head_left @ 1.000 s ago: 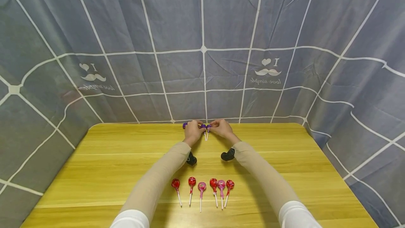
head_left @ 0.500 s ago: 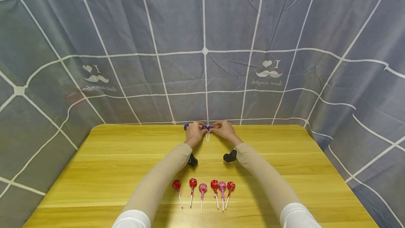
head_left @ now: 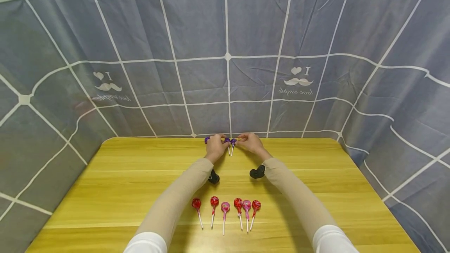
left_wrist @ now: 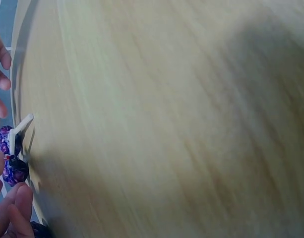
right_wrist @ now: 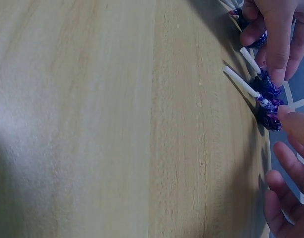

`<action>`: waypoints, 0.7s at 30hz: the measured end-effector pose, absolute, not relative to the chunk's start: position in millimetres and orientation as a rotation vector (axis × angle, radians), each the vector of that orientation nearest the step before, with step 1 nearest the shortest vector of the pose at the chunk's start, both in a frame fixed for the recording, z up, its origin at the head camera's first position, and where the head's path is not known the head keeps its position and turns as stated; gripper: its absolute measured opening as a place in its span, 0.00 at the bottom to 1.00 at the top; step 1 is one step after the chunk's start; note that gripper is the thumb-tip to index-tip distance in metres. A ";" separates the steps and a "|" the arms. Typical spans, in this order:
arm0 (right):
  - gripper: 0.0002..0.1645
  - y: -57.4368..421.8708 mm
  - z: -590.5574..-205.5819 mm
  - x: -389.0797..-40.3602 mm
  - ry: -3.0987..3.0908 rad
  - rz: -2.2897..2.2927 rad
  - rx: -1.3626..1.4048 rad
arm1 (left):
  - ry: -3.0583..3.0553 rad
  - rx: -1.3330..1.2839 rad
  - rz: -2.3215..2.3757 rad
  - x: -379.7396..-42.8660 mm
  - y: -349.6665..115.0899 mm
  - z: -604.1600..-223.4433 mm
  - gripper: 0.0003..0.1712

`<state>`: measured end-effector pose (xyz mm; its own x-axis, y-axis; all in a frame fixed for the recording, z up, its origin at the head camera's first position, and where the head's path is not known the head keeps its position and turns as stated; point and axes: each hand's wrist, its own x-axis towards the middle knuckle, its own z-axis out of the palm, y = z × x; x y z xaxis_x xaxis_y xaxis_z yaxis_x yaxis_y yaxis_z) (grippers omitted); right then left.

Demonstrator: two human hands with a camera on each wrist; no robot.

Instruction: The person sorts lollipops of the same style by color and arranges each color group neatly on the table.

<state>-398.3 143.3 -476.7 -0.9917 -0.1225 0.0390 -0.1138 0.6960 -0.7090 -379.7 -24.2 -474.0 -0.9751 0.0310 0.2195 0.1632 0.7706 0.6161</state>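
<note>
At the far table edge several purple-wrapped lollipops lie in a row. My left hand (head_left: 215, 147) pinches the head of one purple lollipop (head_left: 227, 141). Just right of it lies a second purple lollipop (right_wrist: 271, 116), its white stick pointing back toward me. My right hand (head_left: 250, 143) is beside that head, thumb tip right at its edge and the other fingers spread loosely, as the right wrist view shows. Another purple lollipop (head_left: 207, 140) peeks out left of the left hand, partly hidden by it.
Nearer me, a row of red lollipops (head_left: 214, 201) and pink lollipops (head_left: 225, 207) lies on the wooden table (head_left: 140, 190). A grey curtain with white lines (head_left: 200, 81) hangs behind the far edge. Black wrist devices (head_left: 258, 171) stick out below both sleeves.
The right-hand purple lollipop has shifted slightly right, so its stick end stands apart from its neighbour's. My right hand has drawn a little to the right. The left hand stays in place.
</note>
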 end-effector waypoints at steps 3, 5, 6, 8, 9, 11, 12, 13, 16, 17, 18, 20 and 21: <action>0.19 143.4 -476.7 -398.0 2.890 -1.191 -0.206 | -2.762 -0.159 -0.994 -378.6 -25.2 -472.8 0.16; 0.19 144.3 -476.3 -397.6 2.901 -1.181 -0.208 | -2.757 -0.160 -0.995 -377.7 -26.2 -471.6 0.16; 0.19 144.9 -476.1 -397.2 2.908 -1.175 -0.209 | -2.758 -0.159 -0.992 -377.1 -26.8 -471.1 0.16; 0.19 145.5 -475.2 -395.8 2.925 -1.157 -0.216 | -2.764 -0.156 -0.977 -375.4 -28.6 -468.9 0.16; 0.19 145.9 -474.4 -394.8 2.930 -1.153 -0.219 | -2.767 -0.154 -0.967 -374.6 -29.8 -468.0 0.16; 0.19 146.9 -472.8 -392.3 2.938 -1.141 -0.232 | -2.772 -0.160 -0.964 -372.5 -32.5 -466.1 0.15; 0.19 147.4 -471.8 -390.7 2.937 -1.141 -0.240 | -2.773 -0.166 -0.971 -371.5 -34.0 -465.1 0.15; 0.19 148.0 -470.8 -389.1 2.935 -1.140 -0.251 | -2.769 -0.176 -0.977 -370.3 -35.6 -464.1 0.15; 0.18 149.9 -468.4 -384.1 2.937 -1.150 -0.290 | -2.741 -0.212 -1.011 -365.8 -41.4 -460.2 0.13; 0.18 150.5 -468.0 -382.0 2.937 -1.155 -0.302 | -2.734 -0.222 -1.013 -363.8 -43.6 -459.0 0.13; 0.18 151.2 -467.5 -380.0 2.939 -1.160 -0.316 | -2.730 -0.230 -1.009 -361.7 -45.8 -457.6 0.12; 0.18 152.6 -467.1 -376.4 2.953 -1.157 -0.346 | -2.727 -0.241 -0.998 -357.3 -50.1 -454.0 0.12; 0.18 153.2 -467.1 -374.7 2.954 -1.161 -0.360 | -2.731 -0.241 -0.994 -354.8 -52.2 -452.2 0.12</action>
